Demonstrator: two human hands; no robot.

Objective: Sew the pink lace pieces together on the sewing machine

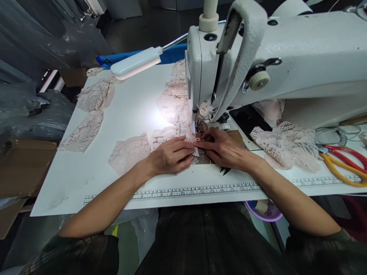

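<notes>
Lace cloth (163, 134), pale pink and full of little holes, lies on the white table (73, 179), and its edge is by the metal foot (196, 128) of the big white sewing machine (199, 72). The left hand (172, 156) lies flat on the lace, palm down. Its fingers are close together and a little bent, with the tips near the foot. I cannot tell if its thumb pinches the cloth from below. The right hand (226, 149) is on the other side of the foot. Its pointing finger reaches across to the lace, right by the left fingertips, and the other fingers are bent. I cannot tell if it pinches the lace or just presses on it.

A pink cloth flower (205, 109) sits on the machine, just above the foot. A white lamp (136, 63) on a bendy neck hangs over the table. More lace (96, 95) lies in a long strip at the far left. Another bunch of lace (286, 145) is on the right, near scissors with red handles (351, 153) and some with yellow handles (335, 169). Ruler marks (183, 193) run along the near edge.
</notes>
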